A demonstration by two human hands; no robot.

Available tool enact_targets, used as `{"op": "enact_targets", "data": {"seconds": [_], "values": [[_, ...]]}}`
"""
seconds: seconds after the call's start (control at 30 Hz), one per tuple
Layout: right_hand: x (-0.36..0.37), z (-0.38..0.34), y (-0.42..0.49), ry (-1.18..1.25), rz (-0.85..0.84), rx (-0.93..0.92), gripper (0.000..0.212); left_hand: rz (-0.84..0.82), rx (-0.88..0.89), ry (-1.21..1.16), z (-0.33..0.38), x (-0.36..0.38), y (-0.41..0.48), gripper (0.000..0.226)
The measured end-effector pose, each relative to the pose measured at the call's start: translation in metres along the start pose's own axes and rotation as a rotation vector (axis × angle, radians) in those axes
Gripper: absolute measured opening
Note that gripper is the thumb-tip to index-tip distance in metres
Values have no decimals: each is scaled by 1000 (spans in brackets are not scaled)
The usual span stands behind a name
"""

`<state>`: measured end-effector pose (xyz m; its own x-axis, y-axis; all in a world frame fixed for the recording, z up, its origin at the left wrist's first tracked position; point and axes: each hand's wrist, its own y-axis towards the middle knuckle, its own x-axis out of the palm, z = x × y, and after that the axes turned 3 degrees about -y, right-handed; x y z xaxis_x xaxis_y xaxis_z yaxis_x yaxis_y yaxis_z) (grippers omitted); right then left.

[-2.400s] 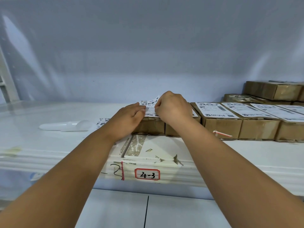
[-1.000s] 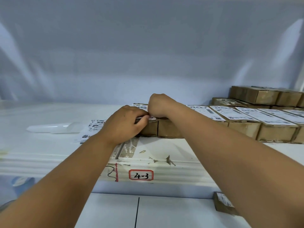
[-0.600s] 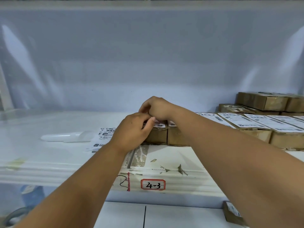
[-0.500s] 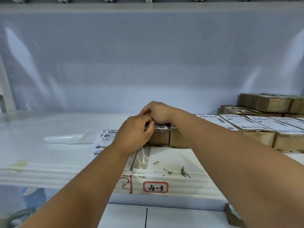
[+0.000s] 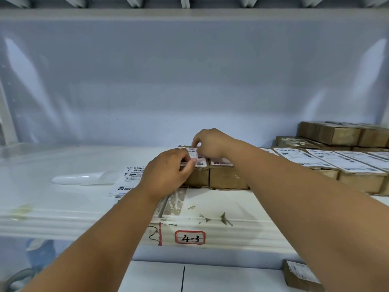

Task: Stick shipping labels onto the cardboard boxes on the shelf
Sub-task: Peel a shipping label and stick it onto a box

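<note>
- The white-painted metal shelf (image 5: 63, 209), tagged "4-3" on its front lip, carries everything at about chest height. Both forearms reach over that lip to the boxes.
- A row of flat brown cardboard boxes with white labels on top (image 5: 345, 165) runs off to the right. Judging by these, the work is advancing leftward along the row.
- The leftmost brown cardboard box (image 5: 199, 178) stands at the row's end, just beside its already-labelled neighbour, directly under both hands.
- The left hand (image 5: 166, 172) sits at the box's near top edge. Its fingers are curled and its thumb tip is pressed onto the lower part of the label.
- The right hand (image 5: 212, 144) is arched above the box top a little farther back. Its thumb and forefinger are together, pinching the label's upper end.
- The small white printed shipping label (image 5: 192, 153) is held between the two hands. Its long axis seems to run front to back over the box, with the far end lifted. The right hand is nearer that free end, so laying it down away from the person looks like its job.
- Loose white printed label sheets (image 5: 131, 178) lie on the shelf just left of the box, within the left hand's reach.
</note>
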<state>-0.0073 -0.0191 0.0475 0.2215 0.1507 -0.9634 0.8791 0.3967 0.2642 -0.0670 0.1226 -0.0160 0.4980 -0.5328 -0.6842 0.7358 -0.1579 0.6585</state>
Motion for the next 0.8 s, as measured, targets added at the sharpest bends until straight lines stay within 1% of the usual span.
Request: {"op": "enact_targets", "data": {"seconds": [0.07,0.13,0.2,0.3,0.47,0.5,0.57,0.67,0.73,0.8], "values": [[-5,18,-17,13,42,4,28,-38,12,-27,3,-1,-1,27],[-8,32,-33,-8,40,2,28,-30,46,2,6,-3,-2,26],[-11,46,-50,15,49,21,29,54,103,59,12,-6,-5,28],[-18,69,-71,19,99,77,28,187,239,168,28,-6,-8,35],[-33,113,-95,52,215,216,31,169,248,66,87,15,8,38],[-34,121,-99,62,233,245,31,161,257,68,100,21,13,36],[-36,139,-104,69,274,300,32,106,207,63,127,33,29,31],[-39,165,-109,78,338,406,34,-45,94,34,159,51,53,32],[-45,189,-108,105,399,495,36,-131,89,0,178,66,66,32],[-51,215,-105,106,443,578,39,-180,94,2,191,78,76,32]]}}
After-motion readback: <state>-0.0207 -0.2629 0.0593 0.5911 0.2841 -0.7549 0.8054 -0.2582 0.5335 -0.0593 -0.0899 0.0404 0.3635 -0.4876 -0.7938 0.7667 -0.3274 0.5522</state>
